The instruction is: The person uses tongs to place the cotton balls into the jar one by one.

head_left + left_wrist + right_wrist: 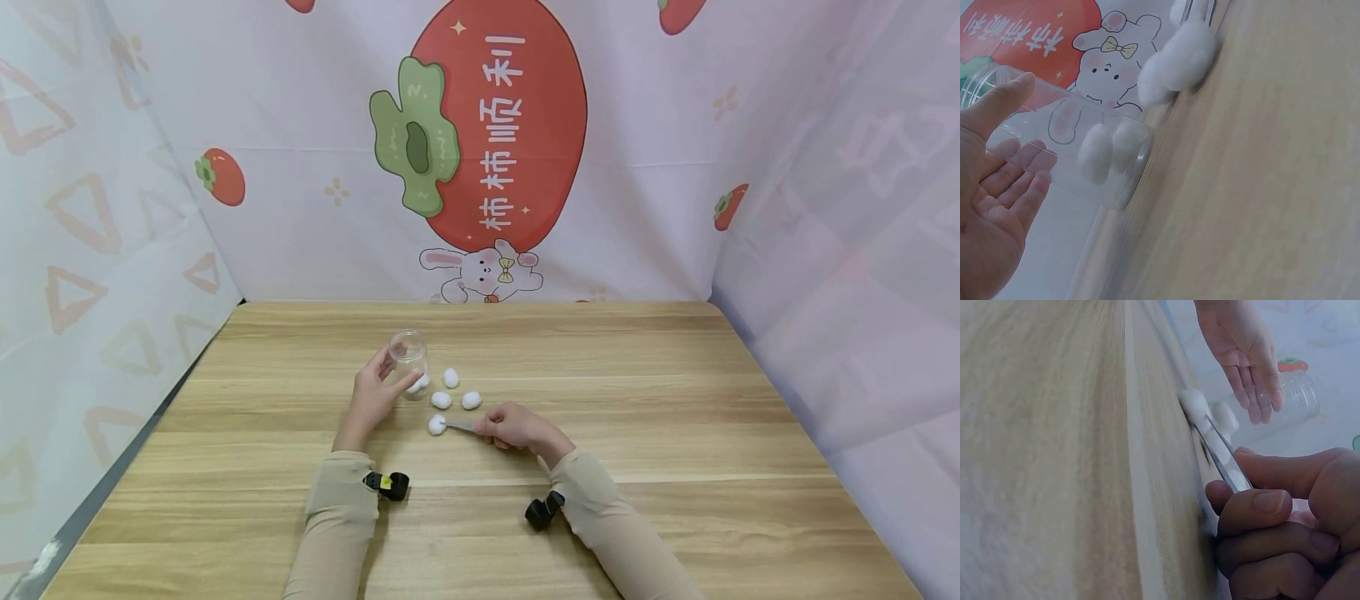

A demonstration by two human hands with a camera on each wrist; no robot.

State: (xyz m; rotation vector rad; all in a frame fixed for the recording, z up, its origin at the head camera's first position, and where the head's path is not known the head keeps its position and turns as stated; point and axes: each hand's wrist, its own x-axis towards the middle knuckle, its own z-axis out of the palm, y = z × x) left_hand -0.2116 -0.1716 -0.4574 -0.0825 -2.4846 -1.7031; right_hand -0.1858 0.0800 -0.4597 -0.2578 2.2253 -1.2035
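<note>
My left hand (371, 398) holds a clear jar (409, 360) upright on the table, thumb on one side and fingers on the other. A couple of white cotton balls (1095, 154) lie at the jar's bottom; its mouth has no lid on it. Between thumb and fingers, my right hand (516, 427) pinches metal tweezers (459, 426). Their tips touch a cotton ball (437, 425) on the near side of the group; whether they squeeze it I cannot tell. Three more balls, among them one cotton ball (471, 400), lie loose right of the jar.
Everything stands on a wood-grain table (660, 400). Behind it hangs a white cloth (300, 108) printed with persimmons and a rabbit, and similar cloth hangs on both sides. A small black camera (393, 486) is strapped to the left wrist, another black camera (543, 510) to the right.
</note>
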